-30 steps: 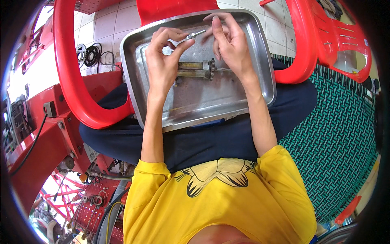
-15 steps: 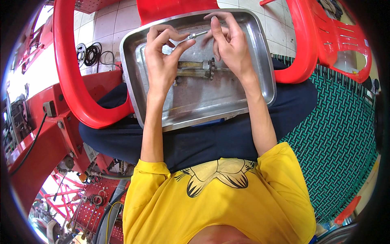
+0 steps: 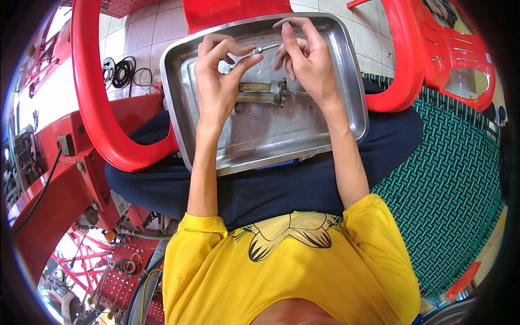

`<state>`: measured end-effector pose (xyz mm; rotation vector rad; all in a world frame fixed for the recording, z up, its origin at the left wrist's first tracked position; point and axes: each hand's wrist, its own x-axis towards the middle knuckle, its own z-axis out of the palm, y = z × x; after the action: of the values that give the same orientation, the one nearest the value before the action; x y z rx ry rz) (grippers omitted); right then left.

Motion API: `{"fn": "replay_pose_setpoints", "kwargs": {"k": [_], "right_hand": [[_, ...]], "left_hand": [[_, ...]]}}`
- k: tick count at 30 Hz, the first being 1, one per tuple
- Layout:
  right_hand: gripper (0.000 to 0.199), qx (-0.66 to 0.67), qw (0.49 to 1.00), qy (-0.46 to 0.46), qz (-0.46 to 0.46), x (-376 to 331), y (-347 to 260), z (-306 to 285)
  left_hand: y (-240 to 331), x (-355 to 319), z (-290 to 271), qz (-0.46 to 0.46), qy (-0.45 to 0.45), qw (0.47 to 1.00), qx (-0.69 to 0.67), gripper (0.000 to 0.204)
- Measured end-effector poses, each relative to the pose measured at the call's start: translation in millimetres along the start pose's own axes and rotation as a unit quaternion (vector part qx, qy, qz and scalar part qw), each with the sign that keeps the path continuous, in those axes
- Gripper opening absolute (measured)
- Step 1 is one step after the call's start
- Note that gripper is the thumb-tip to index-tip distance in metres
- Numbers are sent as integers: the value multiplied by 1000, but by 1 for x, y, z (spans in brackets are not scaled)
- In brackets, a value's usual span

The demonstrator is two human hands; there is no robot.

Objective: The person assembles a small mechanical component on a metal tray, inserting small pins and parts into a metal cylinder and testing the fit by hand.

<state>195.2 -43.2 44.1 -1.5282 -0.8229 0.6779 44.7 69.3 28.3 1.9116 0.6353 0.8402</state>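
Between the thumb and index finger of my left hand point(image 3: 214, 81) is a small bolt point(image 3: 267, 49) with a hex nut on it. Its thin threaded end points right, toward my other hand. My right hand point(image 3: 313, 67) is just beyond that end, fingers bent and apart, with nothing visible in them. Both hands are above a shallow metal tray point(image 3: 362, 103) across my lap. Inside lies a worn metal part point(image 3: 254, 87) with two parallel brownish bars and a toothed gear point(image 3: 283, 92) at its right end. My left hand and wrist hide some of its left end.
A red plastic chair's curved arms flank the tray; the left one point(image 3: 89, 108) stands close to it. Chains and sprockets point(image 3: 123, 73) lie on the tiled floor at far left. Red metal machinery point(image 3: 59, 173) is on the left, a green woven mat point(image 3: 444, 189) on the right.
My right hand's lower fingers have shifted slightly around the bolt's free end. The bolt has moved a touch to the right, still in my left hand. The tray and metal part stay put.
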Motion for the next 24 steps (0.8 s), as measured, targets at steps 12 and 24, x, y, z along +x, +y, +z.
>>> {"fn": "replay_pose_setpoints", "kwargs": {"k": [12, 24], "right_hand": [[30, 29, 999, -3, -37, 1, 3, 4], [34, -69, 993, -40, -84, -2, 0, 5]], "left_hand": [[-2, 0, 1, 2, -5, 1000, -9, 19], [0, 0, 0, -1, -2, 1000, -8, 17]]}}
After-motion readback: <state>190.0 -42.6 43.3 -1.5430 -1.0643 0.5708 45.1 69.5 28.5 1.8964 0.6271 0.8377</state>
